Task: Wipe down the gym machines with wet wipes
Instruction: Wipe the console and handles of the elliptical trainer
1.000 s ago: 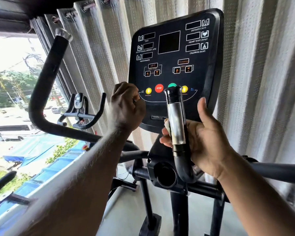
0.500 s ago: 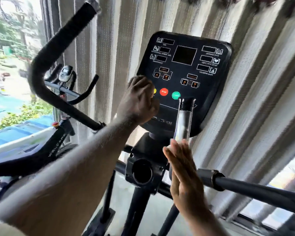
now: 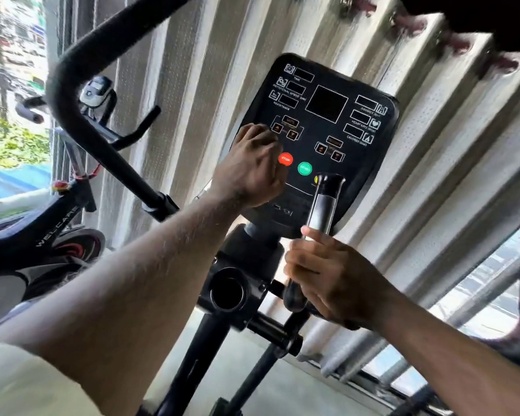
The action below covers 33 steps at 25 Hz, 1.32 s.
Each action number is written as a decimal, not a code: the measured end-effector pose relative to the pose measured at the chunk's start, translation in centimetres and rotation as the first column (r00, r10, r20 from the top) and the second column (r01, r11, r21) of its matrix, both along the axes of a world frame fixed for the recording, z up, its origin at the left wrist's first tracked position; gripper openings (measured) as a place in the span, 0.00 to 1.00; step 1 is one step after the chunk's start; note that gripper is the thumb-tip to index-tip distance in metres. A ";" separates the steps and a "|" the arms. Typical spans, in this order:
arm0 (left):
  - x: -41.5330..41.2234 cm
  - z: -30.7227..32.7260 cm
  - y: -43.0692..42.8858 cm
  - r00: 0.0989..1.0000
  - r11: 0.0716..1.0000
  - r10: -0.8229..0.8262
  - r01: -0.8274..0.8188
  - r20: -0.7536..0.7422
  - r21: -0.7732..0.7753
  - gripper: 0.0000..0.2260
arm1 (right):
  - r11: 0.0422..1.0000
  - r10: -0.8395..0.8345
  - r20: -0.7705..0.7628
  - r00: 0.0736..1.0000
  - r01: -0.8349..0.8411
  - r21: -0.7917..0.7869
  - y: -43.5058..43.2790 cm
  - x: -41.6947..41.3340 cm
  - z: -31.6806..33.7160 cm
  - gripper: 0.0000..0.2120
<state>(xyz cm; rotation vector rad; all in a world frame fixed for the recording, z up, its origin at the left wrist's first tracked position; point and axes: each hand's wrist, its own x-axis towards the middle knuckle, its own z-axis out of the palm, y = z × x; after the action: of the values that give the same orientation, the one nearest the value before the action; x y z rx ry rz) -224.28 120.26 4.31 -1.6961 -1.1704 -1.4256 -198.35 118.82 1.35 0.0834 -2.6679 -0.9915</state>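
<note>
Plainly, both hands are on the machine

The machine's black console [image 3: 327, 121] stands at about 12 o'clock from the middle of the view, in front of a pale curtain [image 3: 192, 85]. The left hand [image 3: 252, 172] is clenched, knuckles up, and pressed against the console's face at its 8 o'clock corner. It is just beside the red STOP button [image 3: 285, 159], which sits at the hand's 3 o'clock. Whether a wet wipe is bunched inside that fist cannot be told. The right hand [image 3: 333, 283], at about 5 o'clock from the console, grasps the lower end of the upright handle grip [image 3: 323, 205]. Its fingers are wrapped round the grip's stem, with the silver band bare above them. A curved black handlebar [image 3: 69, 94] sweeps through 10 o'clock, and an exercise bike [image 3: 42, 232] stands at 9 o'clock.
</note>
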 end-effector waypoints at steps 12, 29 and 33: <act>0.0 -0.1 -0.1 1.000 0.999 0.010 -0.009 -0.024 0.034 0.08 | 0.576 -0.663 -0.042 0.747 0.474 -0.666 4.0 -7.6 11.4 0.19; 0.3 -0.3 0.3 1.000 1.000 0.005 -0.004 -0.028 0.015 0.07 | 0.246 -0.677 -0.532 0.509 -0.524 -0.815 5.2 -7.3 6.4 0.15; 0.1 -0.2 0.4 0.999 1.000 0.023 -0.023 -0.038 0.013 0.07 | -0.305 -0.790 -0.322 0.522 -0.790 -0.532 4.5 -7.4 6.2 0.19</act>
<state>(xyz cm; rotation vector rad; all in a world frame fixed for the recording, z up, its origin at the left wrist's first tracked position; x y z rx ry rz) -224.17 120.63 4.11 -1.6885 -1.1539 -1.3783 -205.72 123.30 7.59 -0.6629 -1.2249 1.4861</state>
